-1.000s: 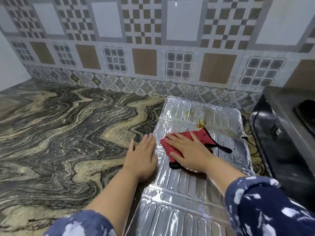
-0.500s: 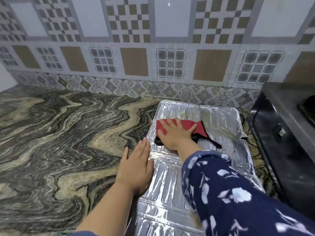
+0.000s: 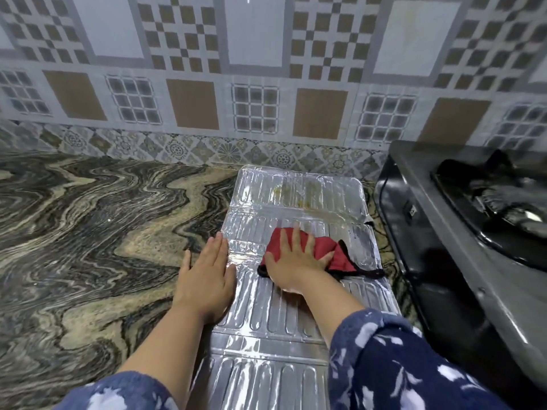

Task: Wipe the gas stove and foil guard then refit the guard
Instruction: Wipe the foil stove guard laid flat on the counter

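Observation:
The ribbed foil guard [image 3: 275, 327] lies flat and unfolded on the marbled counter, running from the wall toward me. Brownish stains mark its far panel [image 3: 296, 193]. My right hand [image 3: 296, 258] presses flat, fingers spread, on a red cloth with black trim [image 3: 340, 255] on the guard's middle panel. My left hand [image 3: 207, 279] rests flat with straight fingers on the guard's left edge, half on the counter. The black gas stove [image 3: 461, 247] stands just right of the guard, with a burner grate [image 3: 503, 202] in view.
The patterned tile wall [image 3: 254, 108] rises right behind the guard's far end. The swirled stone counter [image 3: 88, 232] spreads wide to the left. The stove's side wall sits close along the guard's right edge.
My right hand has drawn the red cloth back from the far panel onto the middle panel and a little to the right. My left hand stays pressed on the guard's left edge.

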A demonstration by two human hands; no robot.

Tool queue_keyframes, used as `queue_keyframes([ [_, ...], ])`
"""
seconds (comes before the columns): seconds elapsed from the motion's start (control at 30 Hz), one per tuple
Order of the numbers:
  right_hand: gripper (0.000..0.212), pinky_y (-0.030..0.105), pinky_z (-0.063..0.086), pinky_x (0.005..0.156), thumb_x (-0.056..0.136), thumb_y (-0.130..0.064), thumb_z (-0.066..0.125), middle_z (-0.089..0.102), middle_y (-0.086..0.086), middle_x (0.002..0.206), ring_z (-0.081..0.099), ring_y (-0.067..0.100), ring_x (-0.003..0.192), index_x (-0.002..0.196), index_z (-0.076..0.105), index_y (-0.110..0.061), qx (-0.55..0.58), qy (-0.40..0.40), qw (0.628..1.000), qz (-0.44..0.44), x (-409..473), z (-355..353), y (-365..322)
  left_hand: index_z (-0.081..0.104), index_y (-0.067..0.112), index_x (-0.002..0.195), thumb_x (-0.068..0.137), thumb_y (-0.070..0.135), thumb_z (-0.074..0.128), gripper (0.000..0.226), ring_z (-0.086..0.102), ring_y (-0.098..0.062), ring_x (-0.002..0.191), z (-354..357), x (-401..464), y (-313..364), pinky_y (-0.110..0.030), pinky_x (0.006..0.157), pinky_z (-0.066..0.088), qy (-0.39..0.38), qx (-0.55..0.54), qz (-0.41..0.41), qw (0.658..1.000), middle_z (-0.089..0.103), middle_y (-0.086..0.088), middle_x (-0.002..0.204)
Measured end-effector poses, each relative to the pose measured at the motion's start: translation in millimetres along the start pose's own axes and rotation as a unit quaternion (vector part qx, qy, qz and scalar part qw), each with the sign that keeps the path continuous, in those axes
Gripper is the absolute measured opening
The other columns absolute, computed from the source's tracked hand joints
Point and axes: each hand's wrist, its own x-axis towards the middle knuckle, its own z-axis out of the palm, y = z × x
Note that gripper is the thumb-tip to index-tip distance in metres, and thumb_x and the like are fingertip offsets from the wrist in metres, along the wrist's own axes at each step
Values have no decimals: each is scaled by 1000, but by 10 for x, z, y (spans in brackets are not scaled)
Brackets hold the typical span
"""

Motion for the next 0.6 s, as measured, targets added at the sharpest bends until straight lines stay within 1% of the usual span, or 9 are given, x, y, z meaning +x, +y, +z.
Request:
queue_keyframes([
  [0.07,68,73,-7,105,96,-59,19,-26,1,157,-21,38,143,148,-17,-34,-10,-43,999,-20,-20,-180,5,-2,20,152,98,43,16,61,-7,-5,145,-7,-3,-1,-44,118,-4,7,-11,5,1000,-9,9,159],
  [0.1,67,74,-11,104,94,-63,19,-21,-1,158,-19,38,144,148,-13,-40,-56,-46,996,-45,-14,-266,59,-1,20,152,99,41,19,60,-6,-5,146,-10,-4,0,-44,118,-3,11,-15,8,1000,-8,9,159],
  [0.17,63,73,-23,98,91,-69,13,-12,-9,159,-20,33,145,147,-5,-47,-191,8,974,-125,8,-324,249,0,20,152,99,40,21,60,-5,-5,145,-13,-7,-5,-44,119,-1,15,-18,9,1000,-6,9,159],
  [0.2,62,71,-26,98,90,-69,11,-10,-12,159,-20,27,145,147,-3,-47,-223,45,958,-173,9,-295,359,0,20,152,99,41,20,60,-5,-4,145,-8,-3,-12,-44,119,-1,14,-18,9,1000,-7,9,159],
  [0.27,61,65,-23,105,93,-64,13,-12,-16,158,-17,15,146,149,-2,-44,-184,81,949,-242,3,-155,517,-2,21,152,97,44,15,61,-7,-3,145,5,9,-31,-44,119,-1,10,-7,7,1000,-9,10,159],
  [0.3,60,60,-19,110,95,-62,14,-13,-18,158,-16,11,146,149,-2,-42,-146,89,952,-253,0,-79,551,-2,21,152,95,48,10,64,-8,-3,144,11,12,-39,-44,119,-2,8,-1,7,1000,-10,11,159],
  [0.37,59,55,-14,114,95,-61,14,-12,-18,158,-13,6,146,149,-1,-43,-99,109,962,-232,68,-3,586,-3,22,151,83,55,-4,76,-9,0,142,20,19,-50,-43,118,-2,10,-2,9,1000,-11,12,158],
  [0.43,60,53,-10,116,93,-64,13,-10,-18,158,-10,7,146,149,0,-44,-70,123,972,-187,189,-18,635,-4,23,151,76,57,-11,83,-12,2,140,27,16,-65,-43,118,-3,7,-2,11,1000,-12,14,157],
  [0.6,65,52,-5,117,92,-65,9,-8,-11,160,-8,14,148,150,0,-36,-39,170,984,-16,483,-144,946,-6,24,151,82,56,-5,75,-13,3,140,40,13,-73,-42,119,-3,9,-4,12,1000,-15,15,156],
])
